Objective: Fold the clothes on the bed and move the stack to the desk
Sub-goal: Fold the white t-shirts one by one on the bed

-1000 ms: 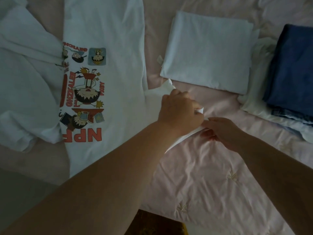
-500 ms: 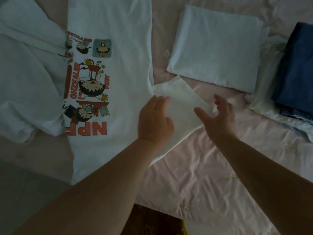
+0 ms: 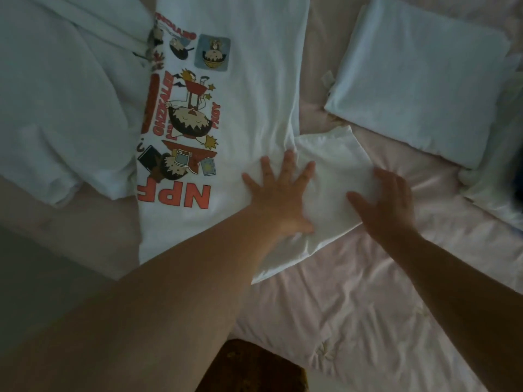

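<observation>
Both palms flat, fingers spread: my left hand (image 3: 278, 193) and right hand (image 3: 387, 203) pin the sleeve (image 3: 334, 171) at 3 o'clock of the printed T-shirt (image 3: 226, 108). I'd smooth outward first, then fold inward.

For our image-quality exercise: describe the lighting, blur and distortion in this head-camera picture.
Head view: dim, bluish light with no glare; the forearms fall in shadow. Right hand is slightly motion-blurred, left hand sharper. The printed T-shirt stays legible. Wide-angle stretch enlarges the near arms; the dark garment is cropped at the right edge.
</observation>
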